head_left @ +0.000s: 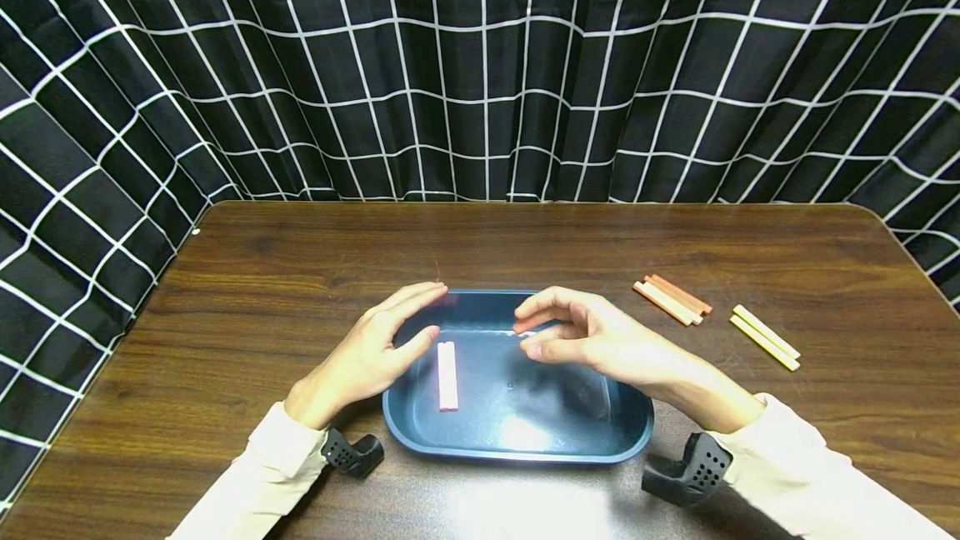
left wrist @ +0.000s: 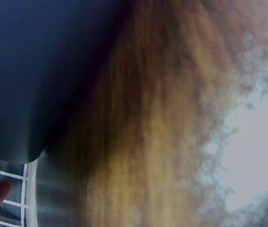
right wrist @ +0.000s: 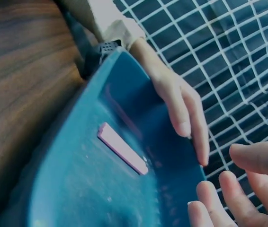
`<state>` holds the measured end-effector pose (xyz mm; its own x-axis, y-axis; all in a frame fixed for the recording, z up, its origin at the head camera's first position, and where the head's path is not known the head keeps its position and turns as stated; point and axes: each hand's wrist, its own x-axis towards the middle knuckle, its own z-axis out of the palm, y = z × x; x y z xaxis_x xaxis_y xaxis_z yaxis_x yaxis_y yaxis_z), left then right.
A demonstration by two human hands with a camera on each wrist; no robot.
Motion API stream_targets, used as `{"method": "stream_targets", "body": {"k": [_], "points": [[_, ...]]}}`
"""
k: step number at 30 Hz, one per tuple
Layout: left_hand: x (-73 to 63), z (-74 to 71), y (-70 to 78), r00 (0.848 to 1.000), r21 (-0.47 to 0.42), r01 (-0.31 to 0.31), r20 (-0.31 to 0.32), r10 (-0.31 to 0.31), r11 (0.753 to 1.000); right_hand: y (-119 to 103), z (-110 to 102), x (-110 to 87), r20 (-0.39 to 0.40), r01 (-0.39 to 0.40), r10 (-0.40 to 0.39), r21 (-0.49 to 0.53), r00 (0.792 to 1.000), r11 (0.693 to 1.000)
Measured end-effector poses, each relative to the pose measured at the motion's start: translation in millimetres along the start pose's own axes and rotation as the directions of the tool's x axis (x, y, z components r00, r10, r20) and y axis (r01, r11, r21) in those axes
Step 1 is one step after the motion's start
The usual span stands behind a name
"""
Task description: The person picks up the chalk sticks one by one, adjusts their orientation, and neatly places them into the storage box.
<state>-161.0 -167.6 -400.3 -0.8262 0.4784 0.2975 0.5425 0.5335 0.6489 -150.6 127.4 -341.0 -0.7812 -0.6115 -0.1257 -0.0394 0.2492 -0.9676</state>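
Observation:
A blue plastic basin [head_left: 517, 452] stands on the table with two slim pink sticks [head_left: 447, 377], chalk-like, lying side by side in its left part. My left hand [head_left: 378, 344] is at the basin's left rim, fingers extended along it and thumb over the inside. Over the right half of the basin hovers my right hand [head_left: 581, 327], its fingers loosely bent with nothing between them. The right wrist view shows the pink sticks [right wrist: 122, 147] flat on the basin floor, with the right fingertips [right wrist: 209, 191] apart from them.
On the wooden table [head_left: 247, 332], right of the basin, lie several orange and cream sticks [head_left: 672, 300] in a group. Two yellow sticks [head_left: 765, 337] lie farther right. A black curtain with white grid lines [head_left: 510, 65] hangs behind the table.

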Motion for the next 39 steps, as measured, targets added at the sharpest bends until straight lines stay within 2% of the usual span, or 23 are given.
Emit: {"method": "stream_targets", "body": {"k": [5,12,23,33,39], "points": [[0.3,-0.2,0.8,1.000,0.007,0.004,-0.001,-0.004,1.000,-2,-8,-6.8,-0.020,0.024,-0.023,0.017,1.000,1.000],[-0.1,0.6,0.6,1.000,0.003,0.000,-0.005,0.000,1.000,-3,-18,-16.0,-0.077,0.015,-0.019,-0.043,0.997,0.999],[-0.4,0.3,0.4,1.000,0.013,0.001,-0.006,-0.001,1.000,-2,-33,-28.8,-0.110,0.023,-0.032,-0.078,0.993,0.997],[0.0,1.2,0.1,1.000,0.011,-0.002,-0.009,0.002,1.000,2,-44,-37.4,-0.157,0.064,-0.079,-0.099,0.984,0.993],[0.2,1.2,0.9,1.000,0.008,-0.001,-0.009,0.001,1.000,3,-53,-44.5,-0.195,0.053,-0.087,-0.173,0.977,0.983]]}}
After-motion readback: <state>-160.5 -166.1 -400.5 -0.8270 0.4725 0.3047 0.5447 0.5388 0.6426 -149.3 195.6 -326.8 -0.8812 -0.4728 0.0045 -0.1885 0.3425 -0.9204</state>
